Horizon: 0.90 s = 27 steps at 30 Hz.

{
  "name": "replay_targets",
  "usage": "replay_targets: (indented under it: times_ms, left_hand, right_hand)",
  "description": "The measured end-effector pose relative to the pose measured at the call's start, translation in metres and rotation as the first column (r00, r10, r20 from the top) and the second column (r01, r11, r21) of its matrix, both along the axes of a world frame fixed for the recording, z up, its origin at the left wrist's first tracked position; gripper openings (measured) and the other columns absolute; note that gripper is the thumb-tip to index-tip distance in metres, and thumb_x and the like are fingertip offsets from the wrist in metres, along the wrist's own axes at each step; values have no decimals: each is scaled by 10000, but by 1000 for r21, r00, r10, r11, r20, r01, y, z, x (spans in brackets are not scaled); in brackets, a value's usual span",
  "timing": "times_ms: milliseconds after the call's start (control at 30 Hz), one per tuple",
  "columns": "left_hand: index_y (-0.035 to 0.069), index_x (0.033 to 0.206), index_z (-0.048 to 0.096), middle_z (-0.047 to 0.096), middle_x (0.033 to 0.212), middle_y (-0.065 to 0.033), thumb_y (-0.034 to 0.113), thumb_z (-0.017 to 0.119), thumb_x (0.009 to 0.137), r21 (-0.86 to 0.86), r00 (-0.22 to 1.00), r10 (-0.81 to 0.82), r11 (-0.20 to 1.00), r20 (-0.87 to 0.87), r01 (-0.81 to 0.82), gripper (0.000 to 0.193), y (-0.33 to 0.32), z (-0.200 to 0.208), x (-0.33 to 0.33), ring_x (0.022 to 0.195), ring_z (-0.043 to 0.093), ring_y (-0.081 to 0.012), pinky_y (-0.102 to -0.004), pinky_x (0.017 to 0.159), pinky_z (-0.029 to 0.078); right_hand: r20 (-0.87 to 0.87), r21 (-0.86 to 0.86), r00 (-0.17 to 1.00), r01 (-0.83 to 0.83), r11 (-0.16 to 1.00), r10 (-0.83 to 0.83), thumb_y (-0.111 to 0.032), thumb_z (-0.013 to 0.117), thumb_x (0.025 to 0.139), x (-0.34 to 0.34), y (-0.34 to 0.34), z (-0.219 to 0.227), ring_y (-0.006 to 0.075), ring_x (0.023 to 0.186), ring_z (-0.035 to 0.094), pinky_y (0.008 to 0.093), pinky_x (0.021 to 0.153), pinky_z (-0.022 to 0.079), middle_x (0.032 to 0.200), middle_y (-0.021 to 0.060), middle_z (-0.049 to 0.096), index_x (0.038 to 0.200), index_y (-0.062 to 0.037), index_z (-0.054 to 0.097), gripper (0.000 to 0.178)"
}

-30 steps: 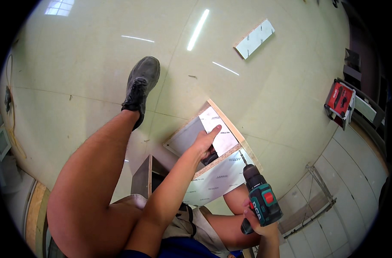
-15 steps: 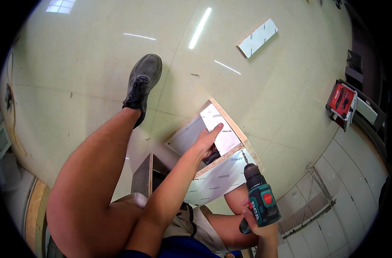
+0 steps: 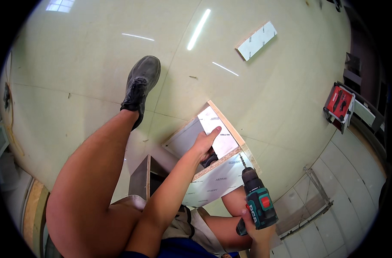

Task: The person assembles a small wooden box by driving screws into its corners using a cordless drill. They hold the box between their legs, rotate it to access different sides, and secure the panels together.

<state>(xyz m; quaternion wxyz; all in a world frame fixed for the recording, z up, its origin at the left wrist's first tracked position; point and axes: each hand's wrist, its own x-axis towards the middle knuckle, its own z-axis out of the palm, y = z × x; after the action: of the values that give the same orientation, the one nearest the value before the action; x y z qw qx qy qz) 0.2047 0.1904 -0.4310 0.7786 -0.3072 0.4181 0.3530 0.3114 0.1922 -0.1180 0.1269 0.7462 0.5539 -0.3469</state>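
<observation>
My left hand (image 3: 206,144) grips a white-faced board (image 3: 225,139) set in an open chipboard box between my legs. Its thumb lies flat on the white face; the other fingers curl over the edge and are partly hidden. Around the handle of a green and black cordless drill (image 3: 260,198) my right hand (image 3: 257,232) is closed, with a finger by the trigger. A long drill bit (image 3: 242,161) points away from me, its tip at the corner where the near white side panel (image 3: 215,181) meets the box's long edge strip (image 3: 228,119). Whether the tip touches the wood I cannot tell.
A loose white-faced board (image 3: 257,41) lies on the glossy tiled floor (image 3: 88,64). My black shoe (image 3: 143,77) rests left of the box. A red-topped case (image 3: 340,103) stands at the right, near a metal frame (image 3: 318,189). Small bits lie scattered about.
The whole view has shifted slightly. Both hands keep their holds, and the drill bit stays at the same corner of the box.
</observation>
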Motion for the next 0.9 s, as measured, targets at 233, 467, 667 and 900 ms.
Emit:
replay_targets:
  times_ms: [233,467,667,900]
  left_hand:
    - [-76,1273,513,661,1159,-186,275,682,959,9,999,38,999,-6,-38,500,-3,-2,1,962,710,-280,-413,761,634]
    - [-70,1264,522,669,1136,-174,290,682,959,14,1000,18,1000,5,-18,498,0,-1,1,923,719,-259,-384,691,637]
    - [-56,1259,527,674,1123,-158,292,675,963,3,1000,1,1000,-18,-1,481,0,5,-2,903,719,-247,-374,683,635]
    - [-56,1277,514,664,1159,-158,283,670,966,32,1000,-9,999,16,9,485,-4,-2,0,931,715,-247,-378,711,635]
  right_hand:
    - [65,64,993,-104,992,100,-191,752,774,-27,4,2,187,719,686,335,672,542,814,29,708,1026,-90,679,281]
    - [-237,-32,969,67,997,-72,-34,669,834,10,-24,-9,127,693,676,292,629,547,867,60,699,1046,-10,624,219]
    - [-275,-60,952,126,990,-137,19,637,860,-6,-5,0,138,656,672,278,591,547,910,78,686,1061,10,605,203]
    - [-325,-143,876,327,934,-356,15,636,867,-2,-11,-3,128,636,655,275,592,539,850,69,666,989,1,623,123]
